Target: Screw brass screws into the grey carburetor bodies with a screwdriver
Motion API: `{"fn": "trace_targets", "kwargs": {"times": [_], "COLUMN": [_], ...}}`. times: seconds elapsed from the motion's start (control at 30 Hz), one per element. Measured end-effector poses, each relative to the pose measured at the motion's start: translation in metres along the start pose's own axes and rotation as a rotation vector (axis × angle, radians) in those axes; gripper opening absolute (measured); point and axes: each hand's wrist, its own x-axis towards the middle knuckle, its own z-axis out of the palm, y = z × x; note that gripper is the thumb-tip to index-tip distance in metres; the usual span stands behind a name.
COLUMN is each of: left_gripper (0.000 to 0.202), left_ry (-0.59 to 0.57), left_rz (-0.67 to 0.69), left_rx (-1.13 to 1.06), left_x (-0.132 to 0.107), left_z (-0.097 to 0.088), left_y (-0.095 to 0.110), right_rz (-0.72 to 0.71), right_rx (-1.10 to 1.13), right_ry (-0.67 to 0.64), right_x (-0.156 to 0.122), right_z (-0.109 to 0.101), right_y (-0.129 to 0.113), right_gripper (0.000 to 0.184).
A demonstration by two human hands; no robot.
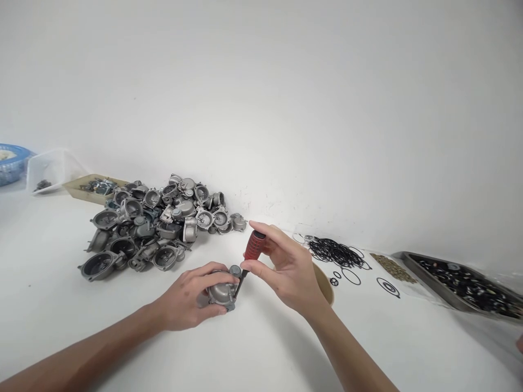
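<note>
My left hand (pixel 190 296) is wrapped around a grey cast-metal carburetor bowl (pixel 222 294), steadying it on the white table. The bowl's rounded side faces up, and a round plug (pixel 235 270) shows at its upper right. In my right hand (pixel 288 267) is a screwdriver (pixel 255 246) with a red and black handle, held between thumb and fingers. Its dark shaft slants down to the right edge of the bowl. The tip meets the metal there, but what it sits on is too small to make out.
Grey metal bowls (pixel 163 223) are heaped at back left, before a yellowish tray (pixel 84 188), a clear bin (pixel 53 169) and a blue-rimmed container (pixel 14 160). To the right lie black rubber rings (pixel 335 253), small brass-coloured parts (pixel 393 268), a round tan object (pixel 323 283) and a metal tray (pixel 443 294).
</note>
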Motion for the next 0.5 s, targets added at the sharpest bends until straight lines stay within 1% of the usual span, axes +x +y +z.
{"fn": "trace_targets", "kwargs": {"times": [0.13, 0.23, 0.3, 0.43, 0.5], "left_gripper": [0.046, 0.044, 0.044, 0.043, 0.043], "left_ry": [-0.005, -0.008, -0.005, -0.011, -0.012], "left_rz": [-0.008, -0.016, -0.010, -0.007, -0.008], "left_rx": [0.005, 0.015, 0.014, 0.002, 0.004], "left_x": [0.001, 0.001, 0.001, 0.001, 0.001], "left_z": [0.000, -0.001, -0.002, -0.002, -0.001], "left_y": [0.001, 0.002, 0.002, 0.002, 0.002], "right_rz": [0.013, 0.005, 0.012, 0.011, 0.004], "right_rx": [0.011, 0.088, 0.122, 0.100, 0.079], "right_ry": [-0.007, -0.104, -0.131, -0.050, -0.035], "right_x": [0.001, 0.002, 0.003, 0.002, 0.001], "right_z": [0.000, -0.004, -0.007, -0.006, -0.003], "right_y": [-0.003, -0.008, -0.011, -0.010, -0.008], "right_gripper": [0.058, 0.053, 0.051, 0.051, 0.054]}}
